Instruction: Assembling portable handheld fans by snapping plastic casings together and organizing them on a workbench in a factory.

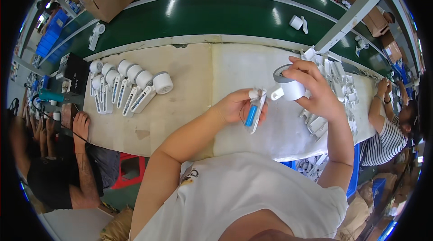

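The left hand (235, 108) curls its fingers tightly round a handle (256, 117); the right hand (321, 88), fingers spread wide, grips a head (293, 90) just beside it, above the table (180, 132). Joining seems underway; next probably calls for aligning stem (277, 93) with handle.

A workbench (194, 65), lined-up white devices (162, 83) and a probable green conveyor (216, 17) suggest a factory.

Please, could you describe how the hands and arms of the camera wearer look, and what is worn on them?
The left hand and right hand are bare, with no gloves or watch visible. The left forearm and right forearm are uncovered too. The person wears a short-sleeved white shirt with a small dark-and-yellow design.
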A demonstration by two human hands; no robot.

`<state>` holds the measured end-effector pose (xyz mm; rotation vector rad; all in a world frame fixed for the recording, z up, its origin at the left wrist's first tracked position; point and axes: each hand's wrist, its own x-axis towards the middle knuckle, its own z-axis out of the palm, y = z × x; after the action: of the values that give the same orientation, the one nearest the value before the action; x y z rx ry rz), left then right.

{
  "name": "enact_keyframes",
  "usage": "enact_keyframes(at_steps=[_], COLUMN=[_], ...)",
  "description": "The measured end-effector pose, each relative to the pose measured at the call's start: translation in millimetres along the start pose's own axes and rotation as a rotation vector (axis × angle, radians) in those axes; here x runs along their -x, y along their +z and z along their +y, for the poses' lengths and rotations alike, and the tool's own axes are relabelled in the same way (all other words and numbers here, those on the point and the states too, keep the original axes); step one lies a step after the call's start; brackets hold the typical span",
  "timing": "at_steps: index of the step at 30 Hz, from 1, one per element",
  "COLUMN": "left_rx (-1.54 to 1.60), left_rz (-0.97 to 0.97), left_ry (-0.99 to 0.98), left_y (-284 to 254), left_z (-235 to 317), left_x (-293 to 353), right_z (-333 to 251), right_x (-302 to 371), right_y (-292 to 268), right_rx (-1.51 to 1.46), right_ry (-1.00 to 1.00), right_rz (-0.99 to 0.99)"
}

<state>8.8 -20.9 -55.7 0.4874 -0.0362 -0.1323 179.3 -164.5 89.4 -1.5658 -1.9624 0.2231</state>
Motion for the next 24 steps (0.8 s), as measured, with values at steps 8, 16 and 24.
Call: enact_keyframes(at_steps=[8,16,24], left_rx=[-0.671,-1.005,-1.527], left_rz=[0.353,0.539,0.521], left_ry=[0.257,0.248,0.154], left_y=[49.5,69.0,66.3], left_z=[7.1,10.0,16.0], left_x=[7.7,12.5,15.3], right_z=[5.0,5.4,-10.8], right_x=[17.5,17.9,20.5], right_y=[9.9,15.5,12.5], right_rx=[0.657,0.730,-0.104], right_ry=[-0.480,-0.494,0.182], right_rz=[0.248,0.302,0.031])
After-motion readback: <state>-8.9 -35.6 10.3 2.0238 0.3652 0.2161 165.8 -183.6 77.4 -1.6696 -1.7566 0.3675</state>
